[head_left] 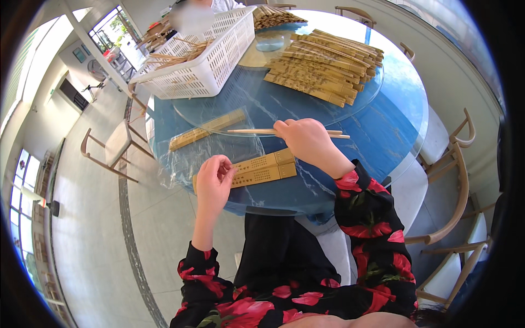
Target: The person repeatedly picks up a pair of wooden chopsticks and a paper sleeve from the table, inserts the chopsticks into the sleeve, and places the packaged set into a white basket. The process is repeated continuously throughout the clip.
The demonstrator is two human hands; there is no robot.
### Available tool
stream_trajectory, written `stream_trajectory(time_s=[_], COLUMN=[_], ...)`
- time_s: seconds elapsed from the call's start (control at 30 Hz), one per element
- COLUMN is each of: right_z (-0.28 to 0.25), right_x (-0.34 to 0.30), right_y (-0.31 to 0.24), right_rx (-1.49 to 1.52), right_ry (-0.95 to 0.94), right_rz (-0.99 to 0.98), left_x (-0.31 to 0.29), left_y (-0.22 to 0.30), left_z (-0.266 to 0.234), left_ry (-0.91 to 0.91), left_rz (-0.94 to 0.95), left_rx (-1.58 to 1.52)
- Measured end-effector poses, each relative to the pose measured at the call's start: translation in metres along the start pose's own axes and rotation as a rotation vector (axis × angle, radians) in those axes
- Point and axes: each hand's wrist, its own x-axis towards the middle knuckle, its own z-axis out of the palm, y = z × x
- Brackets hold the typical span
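Note:
A pair of pale wooden chopsticks point(251, 131) lies roughly level in my right hand point(307, 141), its fingers closed around them above the table. Just below, gold printed chopstick sleeves point(268, 162) rest side by side near the table's front edge. My left hand point(213, 180) is over their left part, with curled fingers and thumb pinching at the sleeve; the exact contact is partly hidden. Farther off, another gold sleeve point(208, 129) lies slantwise on a crumpled clear plastic bag point(188, 158).
A white slotted basket point(219, 60) holding loose chopsticks point(180, 54) stands at the far left. Many gold sleeves point(322, 65) are heaped at the far right, with another pile point(276, 17) behind. The round table point(377, 128) is covered in blue. Wooden chairs point(123, 145) surround it; a person sits beyond.

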Motion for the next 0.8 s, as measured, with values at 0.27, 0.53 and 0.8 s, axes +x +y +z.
stream_trajectory(time_s=[0.27,0.53,0.8], right_z=[0.014,0.019,0.017], right_x=[-0.011,-0.009,-0.008], right_y=[-0.003,-0.003,0.0], right_rx=[0.113,0.185,0.244], right_ry=[-0.079,-0.104,-0.129], right_rz=[-0.069,-0.064,-0.034], left_x=[-0.01,-0.011,-0.013], left_y=[0.02,0.012,0.016], left_z=[0.016,0.013,0.019], left_ry=[-0.089,-0.08,-0.026], left_rz=[0.36,0.52,0.522], left_rx=[0.18,0.31,0.357])
